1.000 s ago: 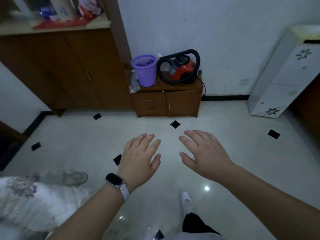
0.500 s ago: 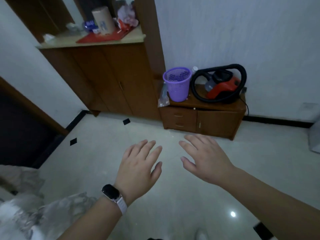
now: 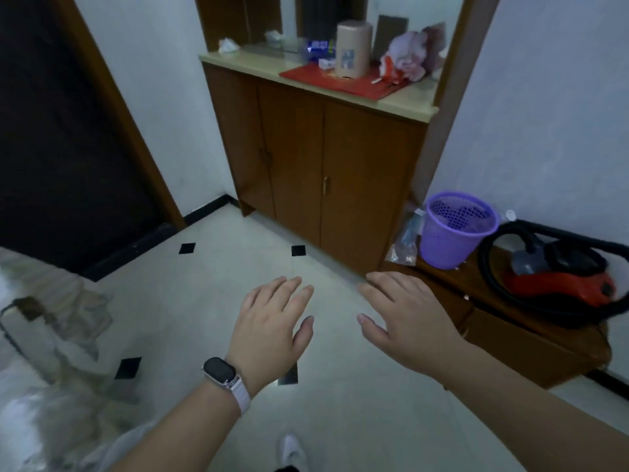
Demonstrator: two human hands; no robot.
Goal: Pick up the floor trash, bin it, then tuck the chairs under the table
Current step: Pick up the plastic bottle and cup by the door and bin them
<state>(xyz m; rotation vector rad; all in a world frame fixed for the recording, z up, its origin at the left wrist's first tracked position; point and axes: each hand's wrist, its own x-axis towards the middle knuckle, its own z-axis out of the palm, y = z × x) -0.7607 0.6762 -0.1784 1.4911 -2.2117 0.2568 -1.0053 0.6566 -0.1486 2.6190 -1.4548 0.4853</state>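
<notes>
Plainly, no trash shows on the floor; the left hand and the right hand hover above it, fingers straight and spread, holding nothing. The purple bin stands further right on the low counter, beyond and nearer the right hand.

Single head-worn view, angled down and forward over nearby floor.

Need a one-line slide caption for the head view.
Left hand and right hand hover open and empty above the tiled floor; purple basket sits on the low cabinet.
</notes>
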